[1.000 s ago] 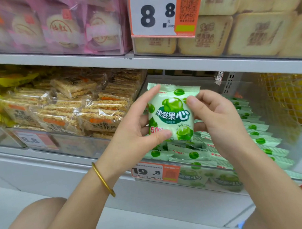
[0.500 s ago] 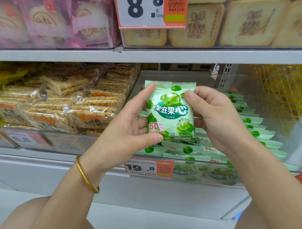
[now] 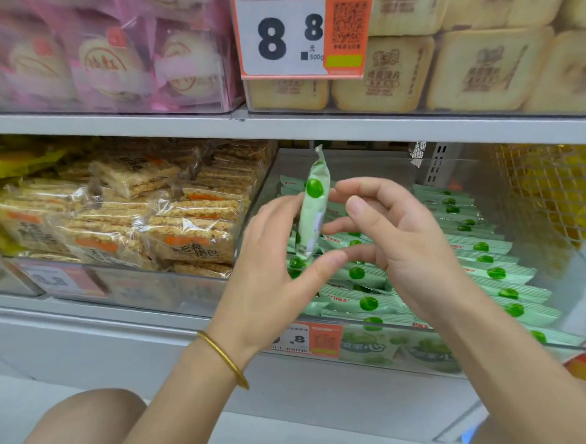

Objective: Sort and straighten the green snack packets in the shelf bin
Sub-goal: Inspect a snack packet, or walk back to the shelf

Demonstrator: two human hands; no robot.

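Head view: one green snack packet (image 3: 314, 202) stands upright and edge-on above the left part of the clear shelf bin (image 3: 414, 329), lifted off the stock below. Your left hand (image 3: 277, 257) grips it, fingers against its left face and thumb under its lower end. Your right hand (image 3: 397, 235) hovers just beside its right face with fingers curled; whether they touch the film cannot be told.

Judged by its look, the packet is a light, air-puffed film pouch: soft, crinkly and probably slippery. Take it across the two flat faces or by a crimped end seal, and avoid squeezing the puffed middle.

Within the bin, the row of packets (image 3: 482, 271) along the right side lies overlapped and fairly even, while the loose packets (image 3: 359, 274) at front left lie at mixed angles and appear to need straightening.

An orange price tag (image 3: 325, 339) sits on the bin's front wall. Rice cracker packs (image 3: 192, 225) fill the neighbouring bin to the left. A gold bangle (image 3: 223, 359) circles your left wrist.
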